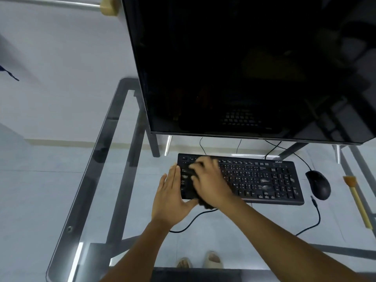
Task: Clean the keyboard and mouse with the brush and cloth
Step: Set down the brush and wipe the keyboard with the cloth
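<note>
A black keyboard (262, 180) lies on the glass desk below the monitor. My right hand (209, 180) presses a dark cloth (207, 204) onto the keyboard's left half; the hand is blurred and most of the cloth is hidden under it. My left hand (171, 196) rests flat, fingers together, against the keyboard's left edge. A black wired mouse (318, 184) sits right of the keyboard. Further right lies a brush (356, 198) with a pale yellow handle and orange-brown bristles.
A large dark monitor (244, 68) stands close behind the keyboard. Cables (314, 216) run across the glass desk (114, 180) in front of and behind the keyboard. The desk's metal frame edges lie left and right. Feet in sandals show through the glass.
</note>
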### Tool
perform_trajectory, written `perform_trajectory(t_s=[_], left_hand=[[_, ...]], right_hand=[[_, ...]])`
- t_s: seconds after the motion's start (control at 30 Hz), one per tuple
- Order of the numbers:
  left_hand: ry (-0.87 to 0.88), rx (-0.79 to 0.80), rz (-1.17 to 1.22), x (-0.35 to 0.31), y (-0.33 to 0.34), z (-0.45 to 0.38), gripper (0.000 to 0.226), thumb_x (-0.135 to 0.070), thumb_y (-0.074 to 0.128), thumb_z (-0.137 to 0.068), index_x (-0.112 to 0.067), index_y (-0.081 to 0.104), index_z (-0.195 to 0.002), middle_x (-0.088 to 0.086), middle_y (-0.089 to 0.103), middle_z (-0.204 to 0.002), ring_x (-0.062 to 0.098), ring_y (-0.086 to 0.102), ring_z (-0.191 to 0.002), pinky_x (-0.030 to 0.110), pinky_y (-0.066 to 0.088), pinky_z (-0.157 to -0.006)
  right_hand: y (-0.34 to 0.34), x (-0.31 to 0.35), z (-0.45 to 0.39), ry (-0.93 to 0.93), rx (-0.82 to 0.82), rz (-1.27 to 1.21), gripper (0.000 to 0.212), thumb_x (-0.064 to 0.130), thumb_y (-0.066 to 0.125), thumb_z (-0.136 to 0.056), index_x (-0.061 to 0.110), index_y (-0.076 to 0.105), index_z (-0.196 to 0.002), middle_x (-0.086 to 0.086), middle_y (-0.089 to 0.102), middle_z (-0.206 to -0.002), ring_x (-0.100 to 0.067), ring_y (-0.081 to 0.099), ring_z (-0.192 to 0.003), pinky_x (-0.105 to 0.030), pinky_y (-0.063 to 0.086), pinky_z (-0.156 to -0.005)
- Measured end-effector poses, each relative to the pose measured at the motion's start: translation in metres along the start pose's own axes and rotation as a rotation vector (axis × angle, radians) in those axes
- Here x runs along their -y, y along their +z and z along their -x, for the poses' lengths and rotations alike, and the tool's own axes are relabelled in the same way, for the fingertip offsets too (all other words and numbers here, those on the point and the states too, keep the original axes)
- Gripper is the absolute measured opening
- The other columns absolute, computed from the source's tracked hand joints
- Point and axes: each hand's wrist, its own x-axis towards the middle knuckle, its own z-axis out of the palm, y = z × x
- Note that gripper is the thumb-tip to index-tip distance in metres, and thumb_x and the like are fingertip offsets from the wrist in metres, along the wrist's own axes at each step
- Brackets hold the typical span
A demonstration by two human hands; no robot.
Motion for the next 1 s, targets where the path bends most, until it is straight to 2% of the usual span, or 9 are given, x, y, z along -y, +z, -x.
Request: perform_trajectory(t_s=[0.07, 0.2, 0.33, 0.47, 0.6, 0.73, 0.87, 0.97, 1.0], left_hand=[[-0.006, -0.001, 0.008, -0.001, 0.0, 0.0, 0.108, -0.071, 0.058, -0.074, -0.01, 0.015, -0.151, -0.003, 0.012, -0.157, 0.011, 0.015, -0.146, 0.033, 0.009, -0.12], [-0.024, -0.002, -0.009, -0.002, 0.0, 0.0, 0.114, -0.082, 0.052, -0.072, -0.008, 0.019, -0.151, 0.001, 0.017, -0.159, 0.011, 0.012, -0.147, 0.031, 0.006, -0.12], [-0.007, -0.009, -0.011, -0.001, 0.0, -0.001, 0.109, -0.079, 0.052, -0.074, -0.008, 0.021, -0.15, 0.003, 0.023, -0.157, 0.013, 0.019, -0.146, 0.034, 0.011, -0.12], [-0.024, -0.004, -0.011, -0.002, 0.001, -0.001, 0.114, -0.083, 0.051, -0.072, -0.008, 0.019, -0.151, 0.003, 0.021, -0.158, 0.013, 0.016, -0.147, 0.037, 0.013, -0.12], [-0.028, -0.02, -0.004, -0.001, -0.002, -0.003, 0.11, -0.083, 0.047, -0.073, -0.008, 0.022, -0.15, 0.004, 0.026, -0.156, 0.013, 0.02, -0.146, 0.035, 0.013, -0.12], [-0.041, -0.002, -0.01, -0.002, -0.001, -0.003, 0.113, -0.082, 0.054, -0.07, -0.006, 0.025, -0.149, 0.006, 0.029, -0.155, 0.016, 0.023, -0.145, 0.031, 0.008, -0.119], [-0.046, -0.026, 0.017, -0.001, -0.002, -0.001, 0.109, -0.074, 0.057, -0.071, -0.005, 0.026, -0.149, 0.006, 0.03, -0.155, 0.012, 0.021, -0.145, 0.036, 0.014, -0.12], [-0.07, -0.035, 0.027, -0.004, -0.004, -0.001, 0.111, -0.075, 0.064, -0.067, -0.009, 0.027, -0.148, 0.001, 0.031, -0.154, 0.012, 0.022, -0.143, 0.027, 0.008, -0.118], [-0.078, -0.038, 0.038, -0.005, -0.004, -0.001, 0.111, -0.073, 0.067, -0.067, -0.01, 0.026, -0.149, -0.004, 0.028, -0.153, 0.01, 0.019, -0.143, 0.025, 0.006, -0.117]], right_hand=[[-0.002, -0.002, 0.001, -0.175, 0.07, 0.025, 0.034, 0.013, 0.062, -0.087, 0.01, 0.062, -0.121, -0.011, 0.049, -0.127, -0.031, 0.044, -0.114, -0.042, 0.044, -0.099], [-0.01, -0.023, -0.026, 0.171, -0.098, -0.032, 0.031, 0.01, 0.062, -0.089, 0.006, 0.063, -0.119, -0.015, 0.047, -0.123, -0.032, 0.044, -0.113, -0.046, 0.044, -0.1], [-0.006, 0.001, -0.019, -0.163, 0.077, -0.003, 0.031, 0.012, 0.06, -0.09, 0.008, 0.063, -0.12, -0.01, 0.047, -0.126, -0.028, 0.043, -0.115, -0.038, 0.042, -0.102], [-0.009, -0.015, -0.035, 0.127, -0.09, -0.031, 0.029, 0.008, 0.06, -0.089, 0.006, 0.066, -0.117, -0.014, 0.049, -0.122, -0.031, 0.044, -0.112, -0.044, 0.045, -0.099], [-0.013, -0.001, -0.023, -0.203, 0.116, -0.012, 0.03, 0.01, 0.057, -0.091, 0.009, 0.064, -0.12, -0.009, 0.047, -0.127, -0.027, 0.041, -0.116, -0.036, 0.041, -0.101], [-0.019, -0.019, -0.028, -0.023, 0.006, 0.01, 0.027, 0.004, 0.059, -0.087, 0.005, 0.068, -0.113, -0.013, 0.05, -0.12, -0.032, 0.046, -0.111, -0.045, 0.045, -0.099], [-0.02, -0.005, -0.006, -0.311, 0.185, 0.016, 0.024, 0.005, 0.062, -0.086, 0.007, 0.07, -0.108, -0.013, 0.053, -0.121, -0.032, 0.047, -0.109, -0.041, 0.045, -0.095], [-0.023, -0.016, -0.014, -0.078, 0.015, -0.008, 0.024, 0.004, 0.062, -0.086, 0.009, 0.072, -0.107, -0.013, 0.053, -0.12, -0.032, 0.047, -0.111, -0.047, 0.046, -0.096], [-0.02, -0.013, -0.012, -0.066, 0.021, -0.02, 0.025, 0.002, 0.062, -0.085, 0.009, 0.072, -0.107, -0.013, 0.053, -0.12, -0.032, 0.047, -0.111, -0.048, 0.046, -0.096]])
